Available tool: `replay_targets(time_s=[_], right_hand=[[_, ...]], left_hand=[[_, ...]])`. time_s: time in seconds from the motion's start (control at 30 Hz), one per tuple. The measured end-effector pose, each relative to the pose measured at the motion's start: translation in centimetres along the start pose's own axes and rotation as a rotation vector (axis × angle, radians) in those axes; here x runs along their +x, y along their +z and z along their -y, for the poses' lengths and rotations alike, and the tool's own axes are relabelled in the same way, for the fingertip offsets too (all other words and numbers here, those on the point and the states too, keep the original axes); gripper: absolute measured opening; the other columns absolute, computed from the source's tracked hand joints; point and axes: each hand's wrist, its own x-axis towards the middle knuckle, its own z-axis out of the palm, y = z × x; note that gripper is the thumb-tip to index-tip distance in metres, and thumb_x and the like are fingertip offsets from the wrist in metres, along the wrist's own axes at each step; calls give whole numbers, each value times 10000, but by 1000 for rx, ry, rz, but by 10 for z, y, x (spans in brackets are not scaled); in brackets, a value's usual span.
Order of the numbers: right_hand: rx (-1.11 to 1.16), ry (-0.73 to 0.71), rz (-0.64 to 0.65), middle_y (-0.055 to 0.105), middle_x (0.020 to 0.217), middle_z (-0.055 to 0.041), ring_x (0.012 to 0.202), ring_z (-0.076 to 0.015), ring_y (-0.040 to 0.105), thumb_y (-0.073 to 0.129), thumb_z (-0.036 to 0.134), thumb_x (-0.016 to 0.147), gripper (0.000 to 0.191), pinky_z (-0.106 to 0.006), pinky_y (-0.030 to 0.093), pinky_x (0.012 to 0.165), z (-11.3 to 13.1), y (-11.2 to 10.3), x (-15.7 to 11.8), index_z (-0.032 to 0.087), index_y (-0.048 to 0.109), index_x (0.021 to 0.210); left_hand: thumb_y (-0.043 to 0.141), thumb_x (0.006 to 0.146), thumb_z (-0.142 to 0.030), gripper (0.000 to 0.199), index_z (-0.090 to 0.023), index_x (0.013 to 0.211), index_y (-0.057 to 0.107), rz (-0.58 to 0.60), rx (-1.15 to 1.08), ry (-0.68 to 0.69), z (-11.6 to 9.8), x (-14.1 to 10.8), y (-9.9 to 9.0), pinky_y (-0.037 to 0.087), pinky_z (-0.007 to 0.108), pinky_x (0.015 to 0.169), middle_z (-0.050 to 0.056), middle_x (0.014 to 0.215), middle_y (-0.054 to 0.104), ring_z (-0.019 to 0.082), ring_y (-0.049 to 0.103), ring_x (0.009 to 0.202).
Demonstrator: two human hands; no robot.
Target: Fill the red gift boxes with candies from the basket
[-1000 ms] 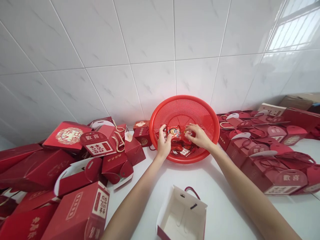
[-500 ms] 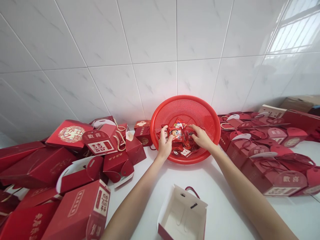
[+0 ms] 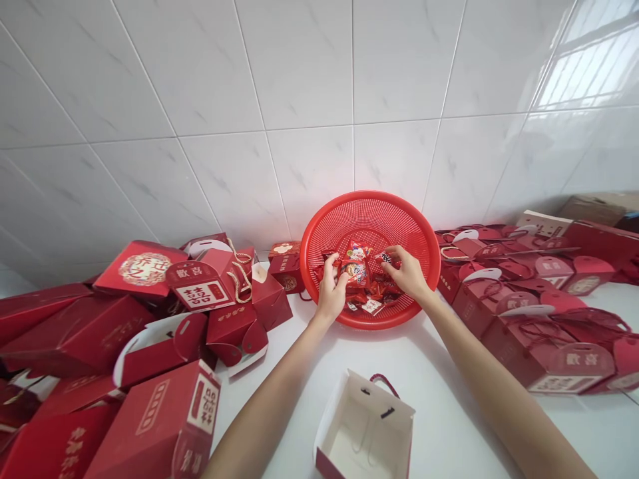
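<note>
A red mesh plastic basket (image 3: 369,203) holds several small shiny red snack packets (image 3: 356,274) with printed wrappers. Both my hands reach inside it. My left hand (image 3: 332,293) is curled at the left of the pile, its fingers around a dark red packet, mostly hidden by them. My right hand (image 3: 407,271) pinches another red packet (image 3: 384,258) between thumb and fingers, just above the pile. In front of the basket an open gift box (image 3: 364,426), white inside with a dark red cord handle, stands with nothing visible in it.
Red gift boxes (image 3: 160,412) are heaped on the left, some with rope handles. More folded red boxes (image 3: 539,346) stand in rows on the right. A white tiled wall (image 3: 309,159) rises behind the basket, which sits on a white tabletop (image 3: 294,372).
My right hand has lifted slightly and now shows a packet in its fingers. My left hand has shifted slightly, uncovering more of the packets beside its thumb. The open box has stayed put.
</note>
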Motion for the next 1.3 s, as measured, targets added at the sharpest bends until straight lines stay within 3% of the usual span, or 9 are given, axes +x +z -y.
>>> replay_targets(time_s=[0.3,0.37,0.47,0.57,0.67,0.77,0.93,1.1,1.3], right_hand=[[3,-34,-72,693,1138,-133,1091,-297,637,566,284,793,299,-467,465,990,5,-3,0,194,635,1070],[3,-61,2,713,1081,-109,1049,-279,654,553,258,803,240,-436,477,966,7,-5,-1,200,662,1009],[-12,-139,249,738,994,-75,937,-242,678,548,190,793,204,-376,498,883,11,-5,-2,204,695,935],[-164,-233,452,742,1014,-81,980,-265,660,587,134,748,263,-409,456,931,14,-3,-3,194,717,969],[-299,-252,530,745,1057,-82,1079,-294,622,615,105,730,319,-475,347,1047,14,1,-4,195,724,1016],[-331,-228,570,755,946,-60,992,-252,650,598,56,731,335,-459,280,1091,12,5,-4,198,732,1003],[-270,-209,512,718,743,-24,785,-198,659,562,44,762,254,-386,363,1001,9,5,-1,196,736,868],[-178,-171,309,744,874,-63,830,-217,662,541,59,774,237,-301,449,779,5,1,-2,191,720,854],[-163,-120,175,726,840,-58,784,-211,647,547,72,775,200,-299,455,731,-1,3,-2,197,686,847]], left_hand=[[480,924,-234,459,-260,1379,423,-5,1,27,4,0,0,411,410,1122,73,1471,499,232,530,1310],[473,926,-227,464,-258,1386,414,-12,-15,52,6,0,1,408,412,1127,80,1472,497,229,520,1322],[459,929,-212,458,-249,1383,416,-25,-32,87,9,2,1,386,409,1148,87,1465,503,226,481,1362],[459,924,-193,446,-244,1366,434,-44,-51,100,13,4,1,372,406,1159,84,1471,495,221,481,1358],[475,915,-178,447,-249,1356,449,-60,-89,79,16,5,0,373,412,1157,77,1471,495,225,481,1355],[492,905,-165,442,-244,1339,468,-72,-129,48,18,6,0,380,422,1149,82,1451,514,236,498,1338],[499,891,-150,440,-241,1320,479,-67,-150,59,16,6,1,358,427,1165,81,1456,510,234,494,1340],[500,882,-148,443,-248,1313,483,-57,-140,68,13,4,3,348,432,1171,71,1450,517,233,496,1336],[511,881,-159,444,-258,1314,495,-51,-112,64,12,2,3,338,423,1175,58,1423,542,227,498,1331]])
